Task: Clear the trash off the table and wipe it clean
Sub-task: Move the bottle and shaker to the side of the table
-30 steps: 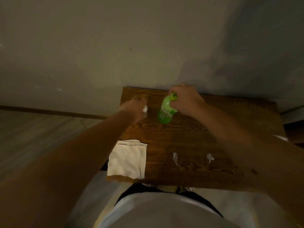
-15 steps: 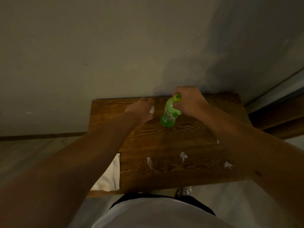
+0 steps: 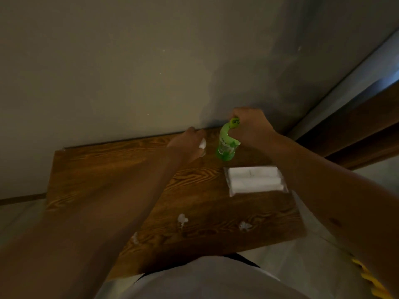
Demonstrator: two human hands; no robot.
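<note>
A dark wooden table (image 3: pixel 103 169) stands against the wall. My right hand (image 3: pixel 250 126) grips the neck of a green plastic bottle (image 3: pixel 226 145) near the table's back edge, holding it tilted. Just left of the bottle, my left hand (image 3: pixel 185 144) is closed around a small white crumpled piece (image 3: pixel 202 144) that shows between the fingers. Three small white paper scraps (image 3: pixel 182 219) (image 3: pixel 245 225) (image 3: pixel 135 236) lie near the front edge. A clear pack of white tissues (image 3: pixel 255 180) lies on the right side, under my right forearm.
The wall rises directly behind the table. A dark wooden door frame (image 3: pixel 354 134) stands at the right. Something yellow (image 3: pixel 369 277) shows at the bottom right corner. My arms hide much of the table's left and right parts.
The view has swung right: the white cloth at the left front has left the frame and the tissue pack has come into view. Both hands stay by the bottle, which is now raised slightly.
</note>
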